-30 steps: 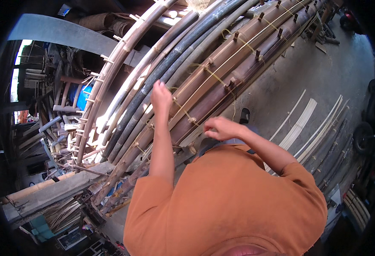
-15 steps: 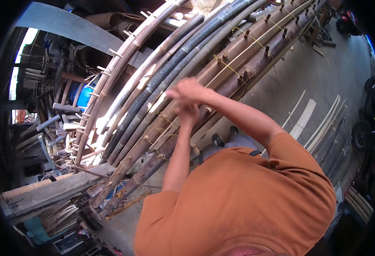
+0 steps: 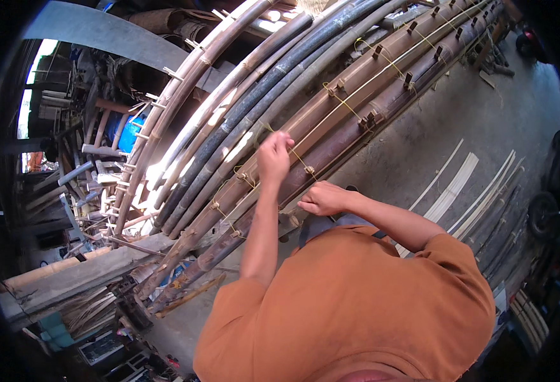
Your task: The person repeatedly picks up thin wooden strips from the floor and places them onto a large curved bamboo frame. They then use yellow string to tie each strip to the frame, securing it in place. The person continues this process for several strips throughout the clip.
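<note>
Left hand (image 3: 275, 156) and right hand (image 3: 324, 198), crossed moments ago, have parted, fingers curled, contents unclear, perhaps drawing yellow cord (image 3: 299, 158) taut

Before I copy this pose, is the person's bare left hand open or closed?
Closed: the left hand forms a fist over brown bamboo poles.

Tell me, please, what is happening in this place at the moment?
A person in an orange shirt works over two long brown poles set with pegs. The left hand is over the poles and the right hand is near their closer edge, both with curled fingers. Thin yellow cords cross the poles; whether either hand grips one is too small to tell. Pale strips lie on the floor to the right.
</note>
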A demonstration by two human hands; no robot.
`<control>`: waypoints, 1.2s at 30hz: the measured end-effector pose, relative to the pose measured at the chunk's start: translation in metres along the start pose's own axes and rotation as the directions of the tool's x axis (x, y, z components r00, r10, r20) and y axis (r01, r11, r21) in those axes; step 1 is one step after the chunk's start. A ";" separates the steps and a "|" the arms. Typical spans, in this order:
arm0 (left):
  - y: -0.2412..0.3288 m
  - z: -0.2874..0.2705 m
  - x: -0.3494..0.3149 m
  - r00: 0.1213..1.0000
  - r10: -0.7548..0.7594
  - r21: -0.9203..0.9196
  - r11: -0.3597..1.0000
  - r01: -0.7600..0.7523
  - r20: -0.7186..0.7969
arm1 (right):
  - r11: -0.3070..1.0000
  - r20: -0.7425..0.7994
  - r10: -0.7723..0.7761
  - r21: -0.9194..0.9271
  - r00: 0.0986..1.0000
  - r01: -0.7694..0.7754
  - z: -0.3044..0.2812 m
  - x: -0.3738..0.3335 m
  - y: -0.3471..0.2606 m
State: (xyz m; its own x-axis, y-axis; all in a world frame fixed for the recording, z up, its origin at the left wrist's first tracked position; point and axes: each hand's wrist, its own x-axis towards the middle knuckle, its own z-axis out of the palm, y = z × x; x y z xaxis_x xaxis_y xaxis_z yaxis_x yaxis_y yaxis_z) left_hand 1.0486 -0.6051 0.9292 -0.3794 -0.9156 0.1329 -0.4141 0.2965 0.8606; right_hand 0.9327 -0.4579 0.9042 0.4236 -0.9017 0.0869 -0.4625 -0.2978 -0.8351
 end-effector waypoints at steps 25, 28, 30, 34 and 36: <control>-0.050 -0.106 -0.120 0.990 -0.101 0.549 0.835 0.033 0.094 | 0.769 -0.418 0.364 0.639 0.832 -0.015 0.110 0.135 -0.129; -0.098 -0.110 -0.126 0.987 0.157 0.300 0.943 -0.142 -0.026 | 0.994 -0.024 0.039 0.107 0.999 -0.037 0.071 0.179 -0.132; -0.074 -0.112 -0.115 0.990 -0.115 0.604 0.796 0.043 0.081 | 0.826 -0.437 0.024 -0.498 0.899 -0.265 0.057 0.198 -0.078; -0.081 -0.120 -0.112 0.979 -0.182 0.446 0.887 0.122 0.095 | 0.988 -0.148 0.131 0.098 0.980 -0.118 0.053 0.207 -0.048; -0.079 -0.118 -0.114 0.979 -0.178 0.426 0.897 0.121 0.098 | 0.613 -0.077 0.144 0.790 0.987 -0.028 0.021 0.181 -0.103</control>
State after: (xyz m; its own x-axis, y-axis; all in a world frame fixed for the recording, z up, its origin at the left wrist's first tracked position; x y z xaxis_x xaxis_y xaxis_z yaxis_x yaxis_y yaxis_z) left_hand 1.2224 -0.5562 0.9039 -0.3785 -0.9229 -0.0709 -0.7693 0.2711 0.5786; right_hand 1.0737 -0.5841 0.9944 0.2917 -0.9565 0.0075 0.3201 0.0902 -0.9431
